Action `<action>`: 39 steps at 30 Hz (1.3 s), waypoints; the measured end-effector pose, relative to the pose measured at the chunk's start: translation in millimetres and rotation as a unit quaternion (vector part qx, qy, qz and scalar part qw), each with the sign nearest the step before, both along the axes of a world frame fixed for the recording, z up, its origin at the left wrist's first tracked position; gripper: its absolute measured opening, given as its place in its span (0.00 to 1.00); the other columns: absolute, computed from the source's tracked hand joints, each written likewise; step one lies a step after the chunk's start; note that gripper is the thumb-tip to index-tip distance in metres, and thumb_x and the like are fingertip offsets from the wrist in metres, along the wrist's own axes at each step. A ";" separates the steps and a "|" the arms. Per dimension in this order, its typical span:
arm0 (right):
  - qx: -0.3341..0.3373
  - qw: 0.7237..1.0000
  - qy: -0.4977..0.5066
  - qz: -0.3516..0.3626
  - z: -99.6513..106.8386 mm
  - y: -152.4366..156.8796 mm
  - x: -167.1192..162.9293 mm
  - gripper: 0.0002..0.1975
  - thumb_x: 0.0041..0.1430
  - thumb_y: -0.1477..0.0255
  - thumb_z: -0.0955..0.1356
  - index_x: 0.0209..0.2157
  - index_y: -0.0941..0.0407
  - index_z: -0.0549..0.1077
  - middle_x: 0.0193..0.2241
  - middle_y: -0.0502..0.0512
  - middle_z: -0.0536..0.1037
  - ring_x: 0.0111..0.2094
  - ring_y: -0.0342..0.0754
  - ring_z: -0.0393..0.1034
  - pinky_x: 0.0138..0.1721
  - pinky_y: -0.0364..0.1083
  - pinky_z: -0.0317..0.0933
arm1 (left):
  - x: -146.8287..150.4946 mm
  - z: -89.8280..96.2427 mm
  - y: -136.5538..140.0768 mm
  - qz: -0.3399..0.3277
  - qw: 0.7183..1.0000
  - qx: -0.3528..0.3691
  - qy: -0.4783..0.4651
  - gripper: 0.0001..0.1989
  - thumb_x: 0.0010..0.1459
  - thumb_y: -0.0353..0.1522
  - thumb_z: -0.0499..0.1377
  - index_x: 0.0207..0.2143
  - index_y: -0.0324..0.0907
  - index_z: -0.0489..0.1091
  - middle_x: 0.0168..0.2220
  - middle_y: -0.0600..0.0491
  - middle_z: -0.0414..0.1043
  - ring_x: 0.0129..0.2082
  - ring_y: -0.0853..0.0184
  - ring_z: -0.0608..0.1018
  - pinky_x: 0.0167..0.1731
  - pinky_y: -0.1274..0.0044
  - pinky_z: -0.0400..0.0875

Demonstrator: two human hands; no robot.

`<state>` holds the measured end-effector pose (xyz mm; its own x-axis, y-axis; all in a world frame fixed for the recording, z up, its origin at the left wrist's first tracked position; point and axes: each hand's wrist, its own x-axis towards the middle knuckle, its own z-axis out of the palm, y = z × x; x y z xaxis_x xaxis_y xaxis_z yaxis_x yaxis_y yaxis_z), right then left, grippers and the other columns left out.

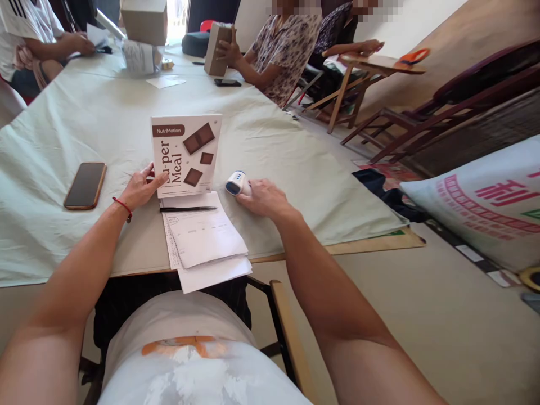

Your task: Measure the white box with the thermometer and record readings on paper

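Observation:
A white and brown box [198,154] printed "NutriMotion" and "Meal" stands upright on the cloth-covered table. My left hand [145,185], with a red string at the wrist, grips its lower left edge, thumb on the front. Just right of the box, my right hand [265,197] is wrapped around a white handheld scanner [236,183] with a dark blue front end, held low over the cloth. Its handle is mostly hidden by my fingers. Below the box lies a stack of papers [211,239], overhanging the near table edge, with a black pen [188,209] across the top.
A smartphone [85,185] lies at the left on the pale green tablecloth [274,135]. Across the table, a person holds a brown carton [217,49] near another phone [228,82]. Further back are a cardboard box [144,21], other people and a wooden chair [439,107].

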<state>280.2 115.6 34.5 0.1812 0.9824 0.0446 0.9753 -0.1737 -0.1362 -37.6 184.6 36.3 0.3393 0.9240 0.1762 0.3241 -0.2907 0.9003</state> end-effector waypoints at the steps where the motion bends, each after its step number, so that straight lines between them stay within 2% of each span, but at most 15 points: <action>1: -0.017 1.000 0.020 0.003 -2.1 2.8 7.5 0.19 0.58 0.63 0.69 0.44 0.63 0.75 0.45 0.70 0.75 0.47 0.63 0.70 0.46 0.54 0.64 | 0.1 0.5 -0.3 -0.004 1.000 0.001 0.005 0.37 0.53 0.55 0.63 0.55 0.38 0.71 0.48 0.42 0.76 0.45 0.55 0.79 0.49 0.65 0.73; 3: -0.015 0.998 0.061 0.014 -3.6 6.2 15.1 0.15 0.56 0.63 0.70 0.39 0.61 0.76 0.39 0.66 0.76 0.43 0.60 0.71 0.43 0.53 0.64 | -0.1 0.8 -0.1 -0.013 1.000 0.006 0.009 0.36 0.53 0.56 0.62 0.54 0.39 0.71 0.48 0.42 0.76 0.44 0.55 0.79 0.49 0.65 0.73; 5: 0.060 0.988 0.141 0.018 1.1 6.2 10.5 0.14 0.52 0.64 0.71 0.37 0.59 0.75 0.35 0.61 0.75 0.41 0.57 0.70 0.42 0.52 0.64 | -0.8 -0.6 1.4 -0.014 1.000 0.013 0.000 0.35 0.53 0.56 0.63 0.53 0.40 0.72 0.47 0.43 0.77 0.44 0.56 0.79 0.49 0.66 0.73; 6: 0.118 0.971 0.208 0.027 5.8 5.0 3.2 0.15 0.52 0.63 0.71 0.38 0.58 0.75 0.34 0.59 0.74 0.39 0.55 0.70 0.41 0.52 0.65 | -1.2 -1.7 2.6 -0.011 1.000 0.016 -0.004 0.35 0.52 0.56 0.63 0.52 0.40 0.73 0.46 0.44 0.77 0.44 0.56 0.79 0.49 0.66 0.73; 7: 0.183 0.937 0.294 0.040 11.6 3.1 -7.3 0.17 0.52 0.61 0.71 0.39 0.57 0.74 0.34 0.57 0.74 0.38 0.52 0.70 0.40 0.51 0.65 | -1.6 -3.0 3.9 -0.006 1.000 0.017 -0.008 0.35 0.52 0.55 0.64 0.52 0.40 0.73 0.45 0.44 0.78 0.44 0.55 0.79 0.49 0.66 0.74; 8: 0.228 0.885 0.401 0.065 17.6 0.7 -20.6 0.18 0.53 0.57 0.70 0.40 0.55 0.73 0.33 0.54 0.73 0.35 0.49 0.69 0.37 0.49 0.65 | -1.9 -4.2 5.1 0.000 1.000 0.017 -0.012 0.35 0.51 0.55 0.65 0.52 0.40 0.74 0.44 0.44 0.78 0.44 0.55 0.79 0.49 0.66 0.74; 10: 0.224 0.774 0.584 0.099 27.5 -5.3 -52.5 0.20 0.54 0.51 0.68 0.37 0.53 0.70 0.30 0.50 0.71 0.28 0.44 0.66 0.30 0.45 0.63 | -2.2 -6.0 6.9 0.009 1.000 0.015 -0.023 0.35 0.49 0.54 0.67 0.52 0.40 0.74 0.44 0.44 0.78 0.44 0.55 0.79 0.49 0.66 0.74; 12: 0.180 0.695 0.687 0.110 30.6 -11.9 -85.2 0.21 0.52 0.49 0.69 0.33 0.53 0.68 0.28 0.48 0.70 0.24 0.41 0.64 0.26 0.44 0.60 | -2.3 -6.0 7.0 0.010 0.999 0.009 -0.031 0.36 0.49 0.54 0.67 0.52 0.39 0.73 0.44 0.44 0.78 0.44 0.55 0.79 0.49 0.66 0.74; 14: 0.154 0.651 0.736 0.100 25.1 -18.2 -111.3 0.19 0.48 0.53 0.71 0.30 0.53 0.68 0.25 0.47 0.69 0.21 0.39 0.61 0.23 0.42 0.56 | -2.2 -4.2 5.8 0.008 1.000 0.002 -0.023 0.38 0.49 0.54 0.67 0.54 0.38 0.72 0.45 0.42 0.78 0.44 0.55 0.80 0.48 0.65 0.74; 16: 0.129 0.630 0.763 0.074 14.3 -23.6 -126.1 0.17 0.46 0.57 0.72 0.28 0.54 0.67 0.22 0.46 0.69 0.19 0.38 0.59 0.21 0.42 0.53 | -2.2 -1.5 4.0 0.008 1.000 -0.002 0.005 0.39 0.50 0.55 0.65 0.55 0.36 0.72 0.47 0.40 0.77 0.44 0.54 0.80 0.47 0.65 0.74; 21: 0.121 0.617 0.777 0.044 -6.2 -31.8 -125.7 0.14 0.44 0.60 0.72 0.28 0.55 0.69 0.22 0.46 0.71 0.19 0.38 0.60 0.21 0.41 0.54 | -2.7 0.3 4.0 0.009 0.999 0.021 0.038 0.37 0.53 0.56 0.62 0.53 0.37 0.73 0.47 0.42 0.77 0.43 0.54 0.79 0.47 0.66 0.74; 28: 0.097 0.644 0.759 0.022 -12.0 -33.7 -125.7 0.16 0.44 0.59 0.73 0.29 0.54 0.69 0.19 0.45 0.70 0.20 0.40 0.61 0.22 0.41 0.56 | -2.0 -10.7 10.6 0.000 0.999 0.023 -0.041 0.32 0.51 0.54 0.65 0.50 0.41 0.74 0.42 0.46 0.79 0.44 0.56 0.80 0.48 0.67 0.75; 32: 0.091 0.654 0.750 0.028 -15.4 -31.2 -126.9 0.16 0.46 0.59 0.73 0.28 0.54 0.68 0.18 0.45 0.70 0.20 0.40 0.62 0.23 0.41 0.57 | -0.3 -11.0 10.1 -0.014 0.999 -0.001 -0.047 0.35 0.51 0.55 0.64 0.51 0.38 0.72 0.45 0.43 0.79 0.47 0.54 0.79 0.50 0.64 0.74; 36: 0.096 0.671 0.735 0.038 -20.0 -28.9 -127.5 0.15 0.47 0.59 0.72 0.28 0.54 0.68 0.19 0.44 0.70 0.20 0.39 0.61 0.23 0.41 0.57 | -1.2 -9.5 7.5 -0.048 0.997 -0.047 -0.047 0.41 0.43 0.50 0.72 0.55 0.38 0.67 0.49 0.42 0.77 0.49 0.52 0.79 0.50 0.63 0.75; 39: 0.093 0.669 0.737 0.030 -20.3 -27.8 -128.7 0.16 0.47 0.58 0.72 0.28 0.54 0.68 0.19 0.44 0.70 0.19 0.39 0.61 0.23 0.41 0.57 | -2.4 -8.7 6.6 -0.053 0.997 -0.044 -0.039 0.40 0.43 0.49 0.72 0.55 0.39 0.67 0.50 0.41 0.77 0.50 0.52 0.78 0.51 0.61 0.73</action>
<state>151.4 87.8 14.2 0.1235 0.9922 -0.0173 -0.2377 0.0126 -0.9713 -40.0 191.2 27.6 0.4251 0.8964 0.1251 0.2240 -0.2381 0.9451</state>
